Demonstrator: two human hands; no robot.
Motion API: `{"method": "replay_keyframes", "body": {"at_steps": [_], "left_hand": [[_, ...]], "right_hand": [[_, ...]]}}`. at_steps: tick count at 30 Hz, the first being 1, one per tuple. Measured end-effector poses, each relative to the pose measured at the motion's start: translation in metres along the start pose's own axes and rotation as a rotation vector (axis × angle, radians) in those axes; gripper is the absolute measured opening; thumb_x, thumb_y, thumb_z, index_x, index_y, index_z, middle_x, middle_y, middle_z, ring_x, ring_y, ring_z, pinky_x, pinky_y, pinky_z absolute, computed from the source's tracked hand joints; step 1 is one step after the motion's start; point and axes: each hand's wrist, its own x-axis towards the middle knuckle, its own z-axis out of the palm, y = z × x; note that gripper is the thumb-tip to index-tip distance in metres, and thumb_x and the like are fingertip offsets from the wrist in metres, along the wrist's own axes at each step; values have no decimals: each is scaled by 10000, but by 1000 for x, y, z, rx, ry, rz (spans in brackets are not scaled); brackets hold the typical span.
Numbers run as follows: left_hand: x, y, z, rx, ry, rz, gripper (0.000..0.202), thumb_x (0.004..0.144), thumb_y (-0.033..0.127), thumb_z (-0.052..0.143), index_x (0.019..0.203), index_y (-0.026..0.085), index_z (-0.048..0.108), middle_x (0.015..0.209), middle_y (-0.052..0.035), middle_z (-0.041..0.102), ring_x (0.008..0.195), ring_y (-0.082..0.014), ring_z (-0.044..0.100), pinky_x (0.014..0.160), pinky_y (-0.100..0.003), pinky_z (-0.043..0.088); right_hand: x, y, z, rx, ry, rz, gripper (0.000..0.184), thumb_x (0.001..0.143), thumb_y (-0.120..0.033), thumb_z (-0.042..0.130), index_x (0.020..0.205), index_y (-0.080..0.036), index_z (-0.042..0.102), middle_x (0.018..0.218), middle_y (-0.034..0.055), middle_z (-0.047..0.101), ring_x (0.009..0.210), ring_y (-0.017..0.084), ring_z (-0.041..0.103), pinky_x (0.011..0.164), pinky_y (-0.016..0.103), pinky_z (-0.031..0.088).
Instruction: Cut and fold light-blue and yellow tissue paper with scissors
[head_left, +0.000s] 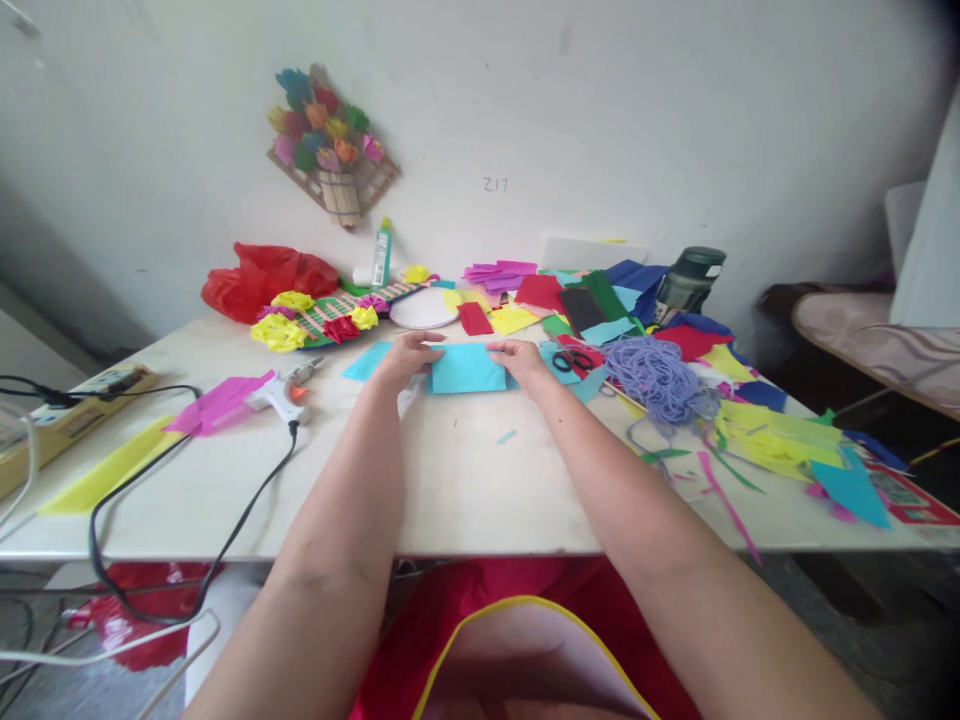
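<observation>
A light blue rectangle of paper (469, 369) stretches between my hands above the white table. My left hand (409, 360) is closed on its upper left corner, thumb and fingers pinching the edge. At the upper right corner, my right hand (521, 363) pinches it the same way. More light blue paper (367, 362) lies beside my left hand, partly covered by it. Black-handled scissors (571, 361) rest just right of my right hand. A small light blue scrap (506, 437) lies on the table in front of the paper.
On the left are a hot glue gun (283, 396) with its cord, pink paper (225, 405) and a power strip (97, 405). A flower-decorated craft piece (330, 318) lies behind. To the right sit purple yarn (656, 375), colored paper (780, 435) and a dark bottle (690, 280).
</observation>
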Motion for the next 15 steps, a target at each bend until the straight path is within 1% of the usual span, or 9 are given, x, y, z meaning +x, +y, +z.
{"method": "replay_keyframes", "body": {"at_steps": [2,5,8,11,15], "left_hand": [[0,0,-1,33,63,-25,382,596,198,718,960,134,625,583,47,492,516,-76,501,522,-204,433],[2,0,0,111,199,-119,311,671,122,610,982,132,601,594,23,534,500,-94,526,529,-231,468],[5,0,2,147,288,-203,325,682,43,518,991,134,569,618,-5,575,505,-113,560,537,-250,490],[7,-1,1,146,364,-206,336,670,10,481,971,136,559,630,-19,589,510,-122,585,554,-265,510],[11,-5,-3,166,509,-165,311,652,6,466,919,128,569,670,-43,608,504,-132,603,526,-261,513]], "right_hand": [[-1,1,2,-41,-16,23,227,648,-88,629,860,-124,701,631,-29,633,558,66,506,676,236,449],[-2,4,6,-76,-43,49,238,659,-57,617,871,-125,701,625,-29,633,552,67,517,672,232,459],[-1,7,9,-95,-44,73,233,668,-41,610,866,-124,701,643,-21,643,576,71,542,689,230,469],[0,10,10,-118,-26,88,242,678,-45,610,888,-124,701,660,-15,652,593,75,556,707,236,476],[0,9,11,-168,-25,90,258,680,-63,615,915,-127,702,643,-18,642,583,79,554,708,244,481]]}}
